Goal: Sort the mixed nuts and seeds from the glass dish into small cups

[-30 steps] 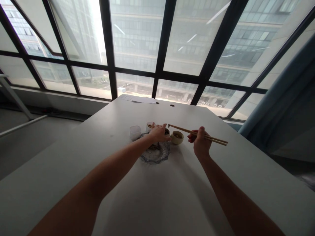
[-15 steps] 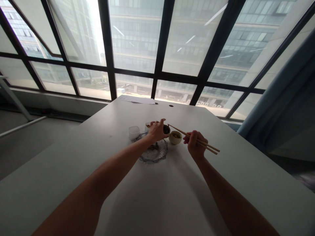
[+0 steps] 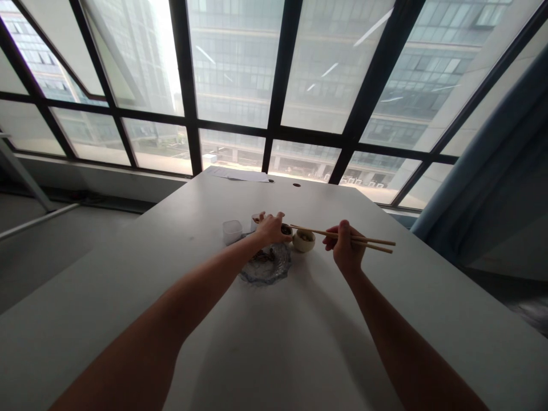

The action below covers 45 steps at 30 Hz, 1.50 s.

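My left hand (image 3: 269, 228) reaches across a clear glass plate (image 3: 266, 269) and grips a small dark-filled bowl (image 3: 286, 230) at its rim. Beside that bowl stands a cream bowl (image 3: 303, 241) with food in it. My right hand (image 3: 346, 246) pinches a pair of wooden chopsticks (image 3: 342, 236), held nearly level, their tips hanging over the two bowls. A small white cup (image 3: 255, 220) sits partly hidden behind my left hand. A clear square plastic container (image 3: 232, 231) stands to the left of the plate.
All of this rests on a large white table (image 3: 299, 342). A sheet of paper (image 3: 240, 173) lies at the table's far edge beside two small holes. Large windows with dark frames stand beyond, and a blue curtain (image 3: 492, 171) hangs at the right.
My left hand lifted the dark bowl slightly half a second ago and has lowered it again. The chopsticks tilted down toward the bowls, then returned to nearly level.
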Motion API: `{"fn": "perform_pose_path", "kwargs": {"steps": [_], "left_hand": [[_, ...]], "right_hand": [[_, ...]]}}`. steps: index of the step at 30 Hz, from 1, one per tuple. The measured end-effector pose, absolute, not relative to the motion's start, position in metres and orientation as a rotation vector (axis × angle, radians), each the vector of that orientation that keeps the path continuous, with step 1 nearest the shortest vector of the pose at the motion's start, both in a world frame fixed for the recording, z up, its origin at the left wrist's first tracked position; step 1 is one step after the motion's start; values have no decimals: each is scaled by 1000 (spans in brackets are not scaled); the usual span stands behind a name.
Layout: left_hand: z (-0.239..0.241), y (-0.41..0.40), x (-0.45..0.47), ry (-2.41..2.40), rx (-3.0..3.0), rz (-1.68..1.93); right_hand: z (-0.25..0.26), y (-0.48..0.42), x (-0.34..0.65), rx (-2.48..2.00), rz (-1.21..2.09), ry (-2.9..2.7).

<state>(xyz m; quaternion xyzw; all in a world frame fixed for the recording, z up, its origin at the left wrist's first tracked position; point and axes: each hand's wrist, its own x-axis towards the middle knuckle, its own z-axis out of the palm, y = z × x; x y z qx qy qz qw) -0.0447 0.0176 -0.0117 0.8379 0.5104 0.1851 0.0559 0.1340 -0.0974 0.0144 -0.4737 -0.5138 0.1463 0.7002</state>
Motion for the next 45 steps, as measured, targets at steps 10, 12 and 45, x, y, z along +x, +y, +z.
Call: {"fn": "perform_pose_path", "kwargs": {"steps": [10, 12, 45], "left_hand": [[3, 8, -83, 1323, 2587, 769], [1, 1, -108, 1298, 2565, 935], [-76, -20, -219, 1278, 2111, 1593]], "right_hand": [[32, -113, 119, -1081, 533, -1609], [28, -113, 114, -1110, 543, -1718], [11, -101, 102, -1004, 682, -1158]]}}
